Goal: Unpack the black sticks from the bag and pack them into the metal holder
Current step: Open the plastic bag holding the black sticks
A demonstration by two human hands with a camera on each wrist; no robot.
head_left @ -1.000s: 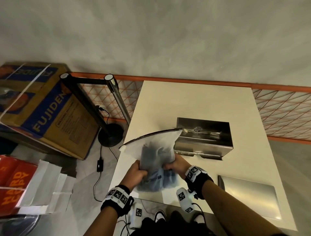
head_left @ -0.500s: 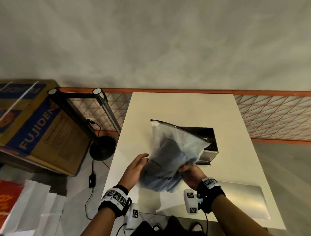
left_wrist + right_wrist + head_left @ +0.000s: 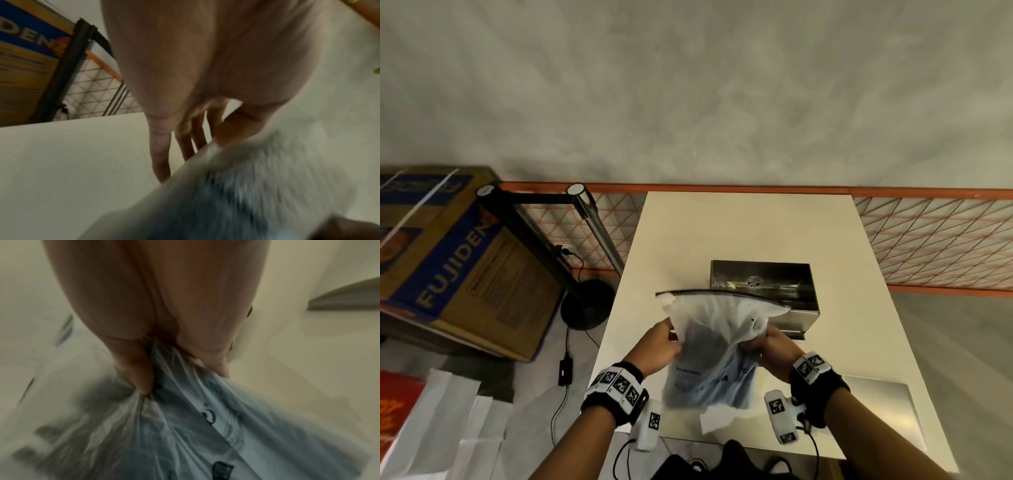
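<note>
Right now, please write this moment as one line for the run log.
stage: bag unopened | left hand: touching bag, grip unclear | right hand: pinching bag | metal holder: behind bag, on table

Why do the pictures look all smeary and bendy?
Left wrist view: the frosted plastic bag is smeared by motion blur. Right wrist view: the bag's edges streak, sharper near the right hand. Head view: mostly sharp, but the wide lens slants the white table.

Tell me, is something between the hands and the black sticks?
Yes: the bag itself. The sticks show only as a dark mass through its cloudy plastic, and its dark zip strip looks closed along the top. The left hand and right hand both grip the outside, near the metal holder.
</note>
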